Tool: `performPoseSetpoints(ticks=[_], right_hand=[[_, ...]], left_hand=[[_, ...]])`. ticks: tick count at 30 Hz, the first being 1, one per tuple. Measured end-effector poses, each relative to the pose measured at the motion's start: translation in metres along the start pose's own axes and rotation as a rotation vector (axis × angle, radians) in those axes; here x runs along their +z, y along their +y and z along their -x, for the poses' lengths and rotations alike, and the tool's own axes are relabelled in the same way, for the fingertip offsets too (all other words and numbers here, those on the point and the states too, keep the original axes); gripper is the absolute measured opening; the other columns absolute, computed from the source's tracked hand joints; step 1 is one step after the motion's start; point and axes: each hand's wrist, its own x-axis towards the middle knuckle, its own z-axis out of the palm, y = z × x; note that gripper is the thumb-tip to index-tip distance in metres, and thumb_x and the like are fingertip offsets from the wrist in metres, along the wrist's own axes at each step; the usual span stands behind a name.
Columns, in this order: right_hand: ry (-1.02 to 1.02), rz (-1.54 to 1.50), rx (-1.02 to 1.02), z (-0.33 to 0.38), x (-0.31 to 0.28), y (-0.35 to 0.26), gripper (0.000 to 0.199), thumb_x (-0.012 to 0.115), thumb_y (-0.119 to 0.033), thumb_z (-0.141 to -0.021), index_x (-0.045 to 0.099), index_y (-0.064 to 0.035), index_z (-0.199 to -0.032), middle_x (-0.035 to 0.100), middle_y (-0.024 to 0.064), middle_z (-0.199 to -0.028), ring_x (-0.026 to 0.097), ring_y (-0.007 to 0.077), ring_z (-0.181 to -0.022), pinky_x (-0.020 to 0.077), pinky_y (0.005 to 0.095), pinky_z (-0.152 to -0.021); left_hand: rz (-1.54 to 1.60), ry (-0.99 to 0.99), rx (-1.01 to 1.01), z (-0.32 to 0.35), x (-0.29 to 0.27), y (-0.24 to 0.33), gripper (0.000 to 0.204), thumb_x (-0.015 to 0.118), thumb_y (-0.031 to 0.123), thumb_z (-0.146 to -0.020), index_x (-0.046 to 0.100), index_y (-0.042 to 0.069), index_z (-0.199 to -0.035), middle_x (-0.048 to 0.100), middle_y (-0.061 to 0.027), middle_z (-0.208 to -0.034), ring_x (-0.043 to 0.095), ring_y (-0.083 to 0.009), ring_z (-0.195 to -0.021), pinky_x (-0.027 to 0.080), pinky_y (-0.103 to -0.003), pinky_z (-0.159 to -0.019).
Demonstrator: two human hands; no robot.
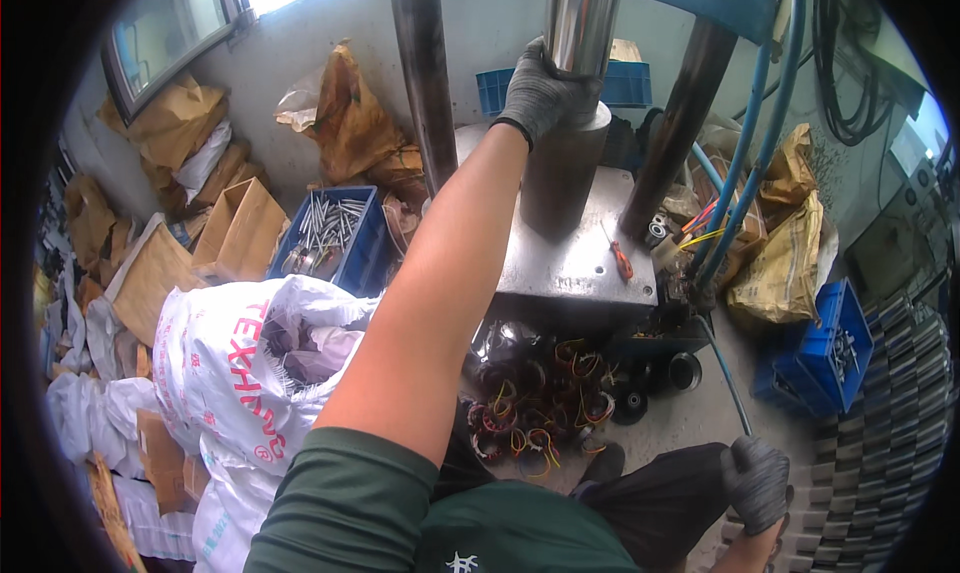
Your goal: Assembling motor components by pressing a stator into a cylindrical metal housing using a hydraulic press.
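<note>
My left hand (545,98), in a grey glove, reaches forward to the gap between the shiny steel ram (580,33) of a press and the upright metal cylinder (562,178) under it. Its fingers curl in at the cylinder's top; whatever they grip is hidden. That cylinder stands on the steel press table (530,268). Low on the right, my right hand (757,481), also gloved, is closed round the end of a long thin lever (725,373) that slopes up to the press's side. An orange-handled screwdriver (622,261) lies on the press table.
Dark columns (425,83) flank the ram, with blue hoses (755,173) at right. Wound motor stators (545,403) with coloured wires lie on the floor. A blue bin of metal shafts (325,228) and a white woven sack (235,373) stand left, stacked metal parts (880,423) right.
</note>
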Motion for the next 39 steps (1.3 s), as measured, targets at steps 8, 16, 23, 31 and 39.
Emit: performPoseSetpoints(ticks=[8,16,23,31,39], right_hand=[[0.014,-0.038,0.016,-0.006,-0.002,-0.007,0.019,0.073,-0.014,-0.082,0.059,-0.0039,-0.074,0.06,0.0237,-0.076,0.062,0.0457,-0.076,0.0472,0.0523,-0.064],[0.021,0.007,0.032,-0.007,-0.003,-0.004,0.016,0.073,-0.018,-0.083,0.064,-0.0058,-0.076,0.063,0.02,-0.076,0.065,0.0418,-0.074,0.0513,0.0502,-0.067],[0.029,-0.032,-0.012,-0.007,-0.004,-0.002,0.021,0.072,-0.017,-0.084,0.059,-0.0039,-0.074,0.058,0.0235,-0.075,0.061,0.0467,-0.075,0.0475,0.053,-0.064],[0.014,-0.049,0.007,-0.009,-0.006,-0.003,0.021,0.073,-0.018,-0.082,0.06,-0.0036,-0.075,0.059,0.0234,-0.076,0.062,0.0461,-0.077,0.0487,0.0521,-0.066],[-0.1,-0.077,-0.066,-0.012,-0.016,0.003,0.014,0.072,-0.014,-0.082,0.072,-0.0056,-0.093,0.07,0.0185,-0.087,0.068,0.0411,-0.08,0.0557,0.0486,-0.074]], left_hand=[[-0.721,-0.103,0.157,0.008,-0.01,0.01,0.034,0.062,0.015,-0.092,0.059,0.005,-0.124,0.068,-0.0088,-0.111,0.067,-0.0165,-0.1,0.061,-0.031,-0.088],[-0.485,-0.034,0.175,-0.014,-0.034,-0.017,0.071,0.093,0.028,-0.073,0.058,0.0,-0.129,0.069,-0.0117,-0.113,0.068,-0.0211,-0.104,0.057,-0.033,-0.092],[-0.516,-0.041,0.195,-0.026,-0.04,-0.028,0.074,0.094,0.026,-0.07,0.058,0.001,-0.128,0.069,-0.0129,-0.113,0.068,-0.0229,-0.105,0.056,-0.036,-0.097],[-0.473,-0.075,0.228,-0.031,-0.044,-0.035,0.075,0.095,0.025,-0.068,0.056,0.002,-0.128,0.069,-0.0119,-0.113,0.067,-0.0217,-0.105,0.056,-0.035,-0.096],[-0.444,-0.064,0.189,-0.02,-0.032,-0.026,0.084,0.094,0.03,-0.07,0.05,-0.001,-0.135,0.067,-0.0132,-0.12,0.066,-0.0217,-0.11,0.055,-0.035,-0.098]])
